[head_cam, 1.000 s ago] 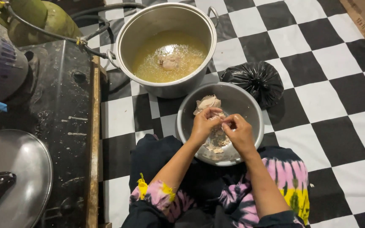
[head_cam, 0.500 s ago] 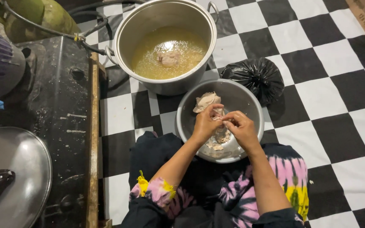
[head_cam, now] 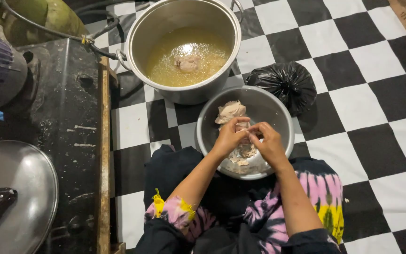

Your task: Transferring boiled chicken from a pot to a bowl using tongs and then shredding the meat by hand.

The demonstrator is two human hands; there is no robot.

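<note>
Two hands meet at the centre of the frame over the metal bowl [head_cam: 278, 106]. The left hand [head_cam: 230, 136] and right hand [head_cam: 268, 143] pinch a piece of cooked chicken [head_cam: 244, 126] between closed fingertips, low above the bowl so loose shreds [head_cam: 244, 153] collect below. A larger chicken portion [head_cam: 230, 112] rests against the bowl's upper left wall. The stock pot [head_cam: 186, 47] stands just above, within reach; a black bag [head_cam: 283, 84] lies to the right.

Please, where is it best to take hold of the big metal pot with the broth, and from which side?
I would grip the big metal pot by its two loop handles at the rim, one visible on the left, one at the top right. It stands upright and holds broth, so coming from both sides and lifting level seems safest.
</note>
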